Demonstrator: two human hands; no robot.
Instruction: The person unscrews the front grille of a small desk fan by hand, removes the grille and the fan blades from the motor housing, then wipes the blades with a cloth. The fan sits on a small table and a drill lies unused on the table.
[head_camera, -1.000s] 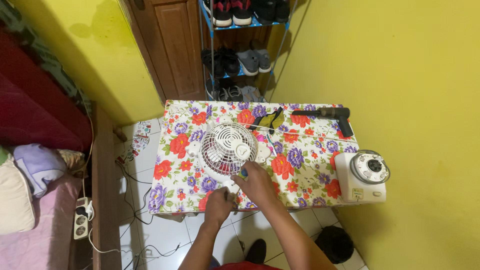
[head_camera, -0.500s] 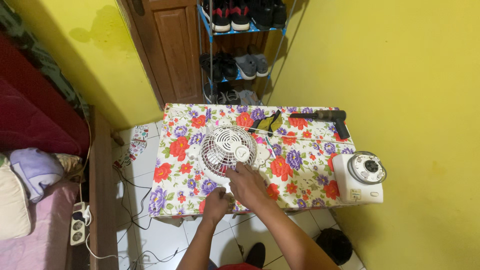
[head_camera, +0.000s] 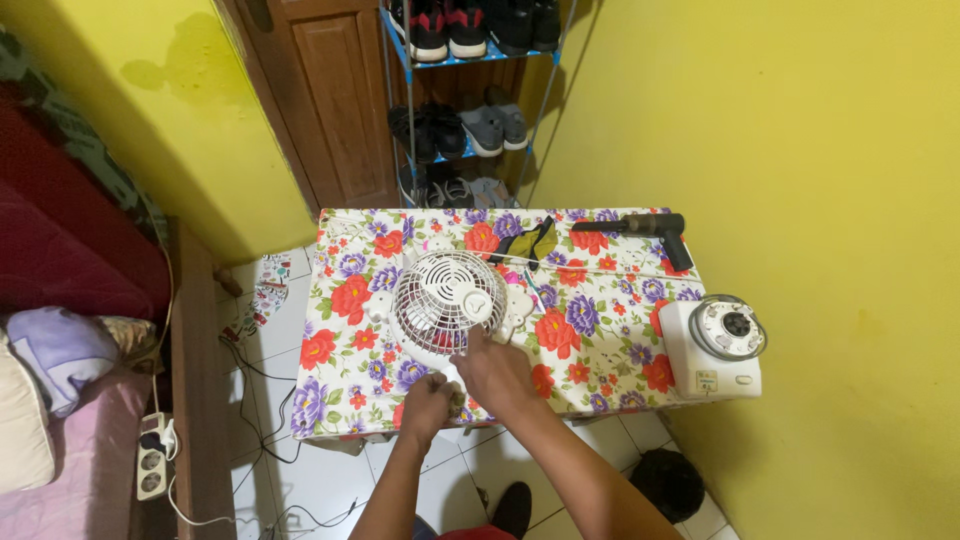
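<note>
A small white fan (head_camera: 445, 300) lies face up on a table covered with a flowered cloth (head_camera: 345, 300). My right hand (head_camera: 495, 365) rests on the near edge of the fan's round grille, fingers curled against it. My left hand (head_camera: 430, 400) is closed at the table's near edge, just below the fan; what it holds is hidden.
A white motor unit with a round dial (head_camera: 715, 345) sits at the table's right end. A dark electric screwdriver (head_camera: 640, 228) and a yellow-black glove (head_camera: 530, 243) lie at the far edge. A shoe rack (head_camera: 470, 90) stands behind; a bed (head_camera: 60, 330) and power strip (head_camera: 152, 462) are left.
The view has shifted slightly. My right hand has slid a little toward the near rim of the fan; the left hand stays at the table's edge.
</note>
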